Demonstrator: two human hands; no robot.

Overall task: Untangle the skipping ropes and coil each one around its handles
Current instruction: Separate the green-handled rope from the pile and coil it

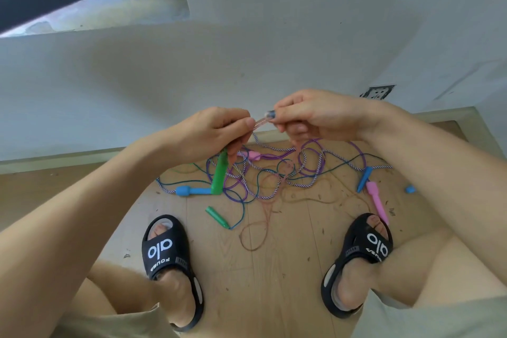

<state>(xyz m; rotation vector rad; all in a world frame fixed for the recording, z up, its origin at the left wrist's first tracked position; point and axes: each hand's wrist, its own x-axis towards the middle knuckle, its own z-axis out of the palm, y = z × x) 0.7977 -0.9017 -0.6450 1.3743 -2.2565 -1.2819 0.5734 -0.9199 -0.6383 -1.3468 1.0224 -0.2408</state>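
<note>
Several skipping ropes lie in a tangle point(277, 173) on the wooden floor between my feet and the wall. My left hand point(216, 132) and my right hand point(310, 115) are raised above it, close together. Both pinch a clear pinkish handle point(262, 119) with a dark cap between them. My left hand also holds a green handle point(220, 173) that hangs down from its fingers. On the floor lie two blue handles point(192, 191) point(365, 178), a second green handle point(217, 217), two pink handles point(378, 200) point(253, 155) and a thin brownish rope point(263, 217).
My feet in black slippers point(170, 263) point(359, 261) stand either side of the floor patch. A white wall point(247, 63) with a skirting board rises just behind the tangle, with a socket point(378, 92) at the right. A small blue piece point(410, 189) lies at far right.
</note>
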